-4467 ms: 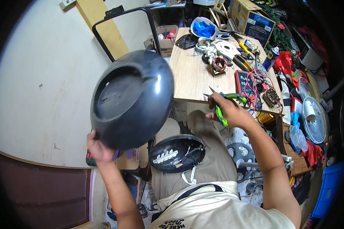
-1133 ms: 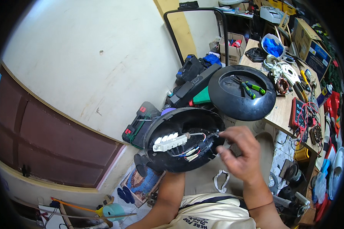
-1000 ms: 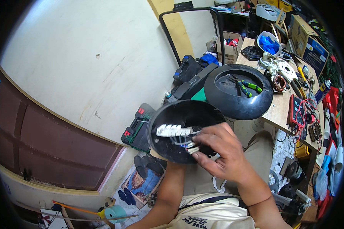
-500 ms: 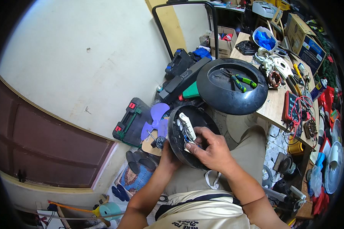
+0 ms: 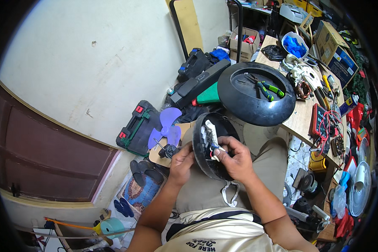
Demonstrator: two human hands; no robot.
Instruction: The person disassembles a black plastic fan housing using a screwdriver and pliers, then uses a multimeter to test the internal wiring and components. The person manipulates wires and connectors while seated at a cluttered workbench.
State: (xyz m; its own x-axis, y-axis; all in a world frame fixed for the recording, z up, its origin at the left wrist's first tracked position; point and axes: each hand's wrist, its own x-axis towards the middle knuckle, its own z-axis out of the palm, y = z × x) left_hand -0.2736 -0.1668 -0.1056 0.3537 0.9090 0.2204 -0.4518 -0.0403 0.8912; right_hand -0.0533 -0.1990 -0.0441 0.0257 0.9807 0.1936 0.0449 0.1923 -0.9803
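Note:
Over my lap a round black plastic housing [image 5: 202, 164] is tilted with its open side toward the right. My left hand [image 5: 182, 166] grips its left edge, fingers partly hidden behind it. Inside sits a narrow white panel [image 5: 211, 129] with thin wires along it. My right hand [image 5: 236, 160] reaches into the housing, thumb and fingers pinched on the wires by the panel's lower end. Just beyond my left hand are a dark motor [image 5: 169, 150] with a thin shaft and a purple fan blade [image 5: 170, 128].
A large black round base [image 5: 235, 110] with green-handled pliers [image 5: 265, 90] on it stands ahead. The wooden table [image 5: 296, 114] at right carries a red multimeter [image 5: 318, 119], a copper-wound motor part [image 5: 302, 89] and tools. A dark tool case [image 5: 136, 130] leans by the wall.
The housing has turned a little and shifted right in view. My left hand has moved up its edge, and my right fingers have shifted to the wires at the panel's lower end.

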